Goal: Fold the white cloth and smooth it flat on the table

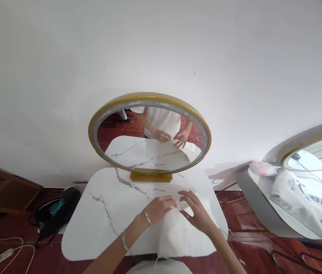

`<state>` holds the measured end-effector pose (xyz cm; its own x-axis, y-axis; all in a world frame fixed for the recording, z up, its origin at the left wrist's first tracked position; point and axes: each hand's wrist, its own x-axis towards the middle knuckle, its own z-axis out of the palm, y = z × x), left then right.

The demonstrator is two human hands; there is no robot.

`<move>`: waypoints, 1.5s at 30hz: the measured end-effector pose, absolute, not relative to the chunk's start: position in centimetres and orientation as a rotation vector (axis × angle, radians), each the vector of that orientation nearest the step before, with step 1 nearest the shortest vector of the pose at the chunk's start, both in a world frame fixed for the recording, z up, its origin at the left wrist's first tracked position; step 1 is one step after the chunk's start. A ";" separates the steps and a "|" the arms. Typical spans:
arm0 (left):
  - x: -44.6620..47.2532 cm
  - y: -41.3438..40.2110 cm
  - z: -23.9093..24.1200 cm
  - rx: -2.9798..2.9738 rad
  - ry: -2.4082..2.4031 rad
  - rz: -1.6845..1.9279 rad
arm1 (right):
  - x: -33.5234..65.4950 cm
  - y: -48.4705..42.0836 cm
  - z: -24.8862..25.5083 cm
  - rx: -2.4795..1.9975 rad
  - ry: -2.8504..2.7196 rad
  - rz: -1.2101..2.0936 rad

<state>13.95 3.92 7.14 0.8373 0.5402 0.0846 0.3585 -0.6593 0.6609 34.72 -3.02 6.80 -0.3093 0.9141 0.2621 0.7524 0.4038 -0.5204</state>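
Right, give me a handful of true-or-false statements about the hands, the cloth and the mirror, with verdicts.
1. Both hands rest on a white cloth. True.
2. The left hand wears a bracelet at the wrist. True.
3. The mirror has a black square frame. False: it is round with a gold rim.
4. The marble table is bare wood. False: white with grey veins.
5. The right hand has a ring on one finger. True.
6. A black bag sits on the table. False: it lies on the floor to the left.

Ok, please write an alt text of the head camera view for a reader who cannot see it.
Left hand and right hand press on a white cloth lying on a white marble-patterned table. A round gold-framed mirror behind reflects them.
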 end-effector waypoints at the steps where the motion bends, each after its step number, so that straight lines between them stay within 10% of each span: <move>1: 13.1 3.6 8.5 2.383 0.654 0.386 | 34.1 -2.9 8.0 -1.361 -2.208 0.471; 15: 0.7 0.3 23.1 2.504 0.938 0.527 | 36.5 -5.5 9.6 -1.710 -1.865 1.106; 27: -0.1 5.6 29.0 2.322 1.118 0.555 | 41.4 -1.9 20.6 -1.384 -1.814 0.807; 36: 7.8 13.8 42.5 2.753 1.619 1.097 | 41.0 8.1 32.2 -1.112 -1.062 0.387; 45: 17.5 18.9 37.9 3.276 1.127 0.655 | 38.1 13.7 24.9 -1.292 -1.400 -0.013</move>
<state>17.51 18.88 37.86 0.7367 0.5024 0.4526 0.6418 -0.7302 -0.2342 38.06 13.72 24.89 0.2831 0.6553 0.7003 0.6683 0.3889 -0.6341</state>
